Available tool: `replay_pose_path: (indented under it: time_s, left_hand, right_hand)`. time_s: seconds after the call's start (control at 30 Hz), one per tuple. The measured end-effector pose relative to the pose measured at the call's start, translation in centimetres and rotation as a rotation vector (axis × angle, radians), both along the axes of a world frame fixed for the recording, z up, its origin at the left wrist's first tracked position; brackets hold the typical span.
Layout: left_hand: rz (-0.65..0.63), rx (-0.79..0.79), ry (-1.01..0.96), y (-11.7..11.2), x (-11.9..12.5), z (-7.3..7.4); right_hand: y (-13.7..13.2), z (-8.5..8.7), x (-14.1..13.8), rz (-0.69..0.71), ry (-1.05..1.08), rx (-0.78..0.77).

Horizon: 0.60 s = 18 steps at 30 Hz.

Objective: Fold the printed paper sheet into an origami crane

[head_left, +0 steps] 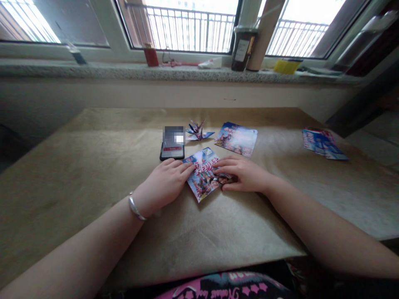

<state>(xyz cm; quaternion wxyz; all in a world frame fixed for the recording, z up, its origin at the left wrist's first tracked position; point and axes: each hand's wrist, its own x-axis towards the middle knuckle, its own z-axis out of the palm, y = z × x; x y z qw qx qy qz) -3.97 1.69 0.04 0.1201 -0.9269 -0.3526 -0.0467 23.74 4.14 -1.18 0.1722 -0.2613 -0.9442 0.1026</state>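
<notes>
A printed square of paper (pixel 202 176), blue with red lettering and picture figures, lies turned cornerwise on the table in front of me. Resting on its left edge are the fingertips of my left hand (pixel 166 180), palm down with the fingers laid out flat. My right hand (pixel 245 174) reaches over the right corner, fingers stretched and thumb apart, covering part of that side. Just beyond my left fingers lies a phone (pixel 173 152) with its screen lit. A folded paper crane (pixel 199 133) of similar print stands beside the phone.
A stack of similar printed sheets (pixel 237 137) lies behind my right hand. More printed papers (pixel 324 143) are fanned at the far right of the table (pixel 93 174). A stone windowsill (pixel 109 72) behind holds a red container (pixel 151 56), a dark jar (pixel 241 50) and a yellow item (pixel 286 66).
</notes>
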Motion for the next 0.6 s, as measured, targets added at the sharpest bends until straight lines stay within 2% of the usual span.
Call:
replay_pose_path:
  time_s: [0.37,0.6]
  left_hand:
    - [0.007,-0.081,-0.028,0.33,-0.63,-0.21]
    - [0.041,-0.116,-0.007,0.28,-0.29,0.47]
  right_hand:
    - [-0.30,0.60,-0.15,0.007,-0.107,0.146]
    - [-0.19,0.57,0.40,-0.033,-0.137,0.166]
